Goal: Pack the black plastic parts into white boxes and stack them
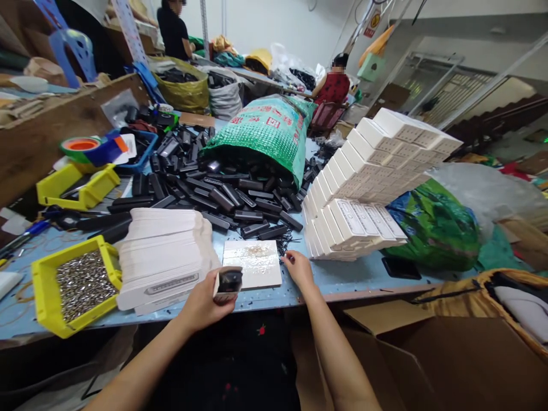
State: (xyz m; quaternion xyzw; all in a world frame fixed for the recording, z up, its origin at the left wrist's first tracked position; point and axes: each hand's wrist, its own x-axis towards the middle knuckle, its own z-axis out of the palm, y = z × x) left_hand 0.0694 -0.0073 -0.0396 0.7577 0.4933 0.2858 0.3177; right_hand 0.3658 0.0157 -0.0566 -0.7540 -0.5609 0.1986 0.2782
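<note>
My left hand (204, 305) is wrapped round a small white box (221, 296), its end tipped up toward me and a glossy black device (231, 279) showing in the opening. Just right of a white board (252, 279) strewn with small shiny bits, my right hand (298, 269) has its fingertips pinched together; whatever is between them is too small to make out. Those fingertips are beside a little heap of thin black pieces (283, 244). Left of the board lies a stack of flat white cartons (165, 251) with a printed outline on the front one.
Black plastic devices (222, 200) spill from a green woven sack (268, 128). Finished-looking white boxes (342, 222) stand piled at right, beside a dark phone (401, 268). A yellow bin (38, 291) holds small metal parts. An open cardboard box (462, 354) sits below the table edge. Two people are behind.
</note>
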